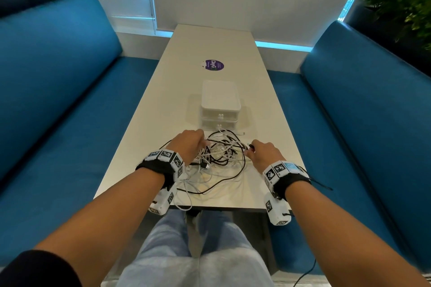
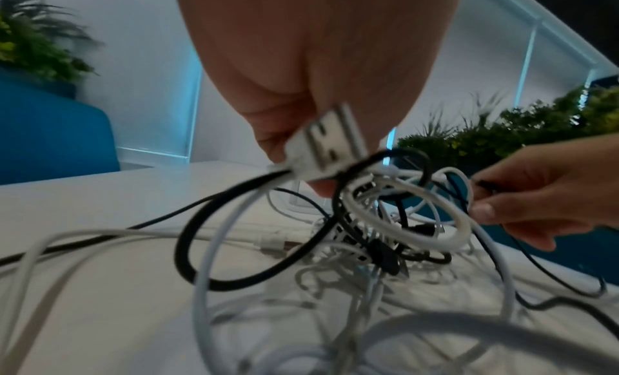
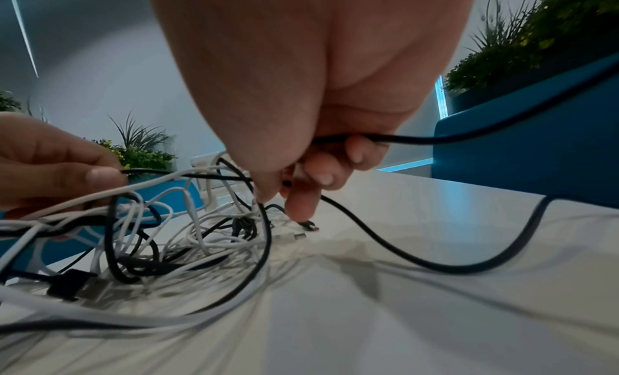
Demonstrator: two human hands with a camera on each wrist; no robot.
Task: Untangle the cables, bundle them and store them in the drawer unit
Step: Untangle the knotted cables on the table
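On the desk (image 1: 268,100), between both hands, lies the cable tangle (image 1: 219,156); the left hand (image 1: 190,144) pinches a white USB plug (image 2: 326,148), the right hand (image 1: 262,154) grips a black cable (image 3: 418,140), drawer unit (image 1: 220,102) just beyond

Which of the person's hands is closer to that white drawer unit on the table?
Left. The left hand reaches into the cable tangle just below the drawer unit, near its front left corner. The right hand pinches a black cable further right and nearer the person.
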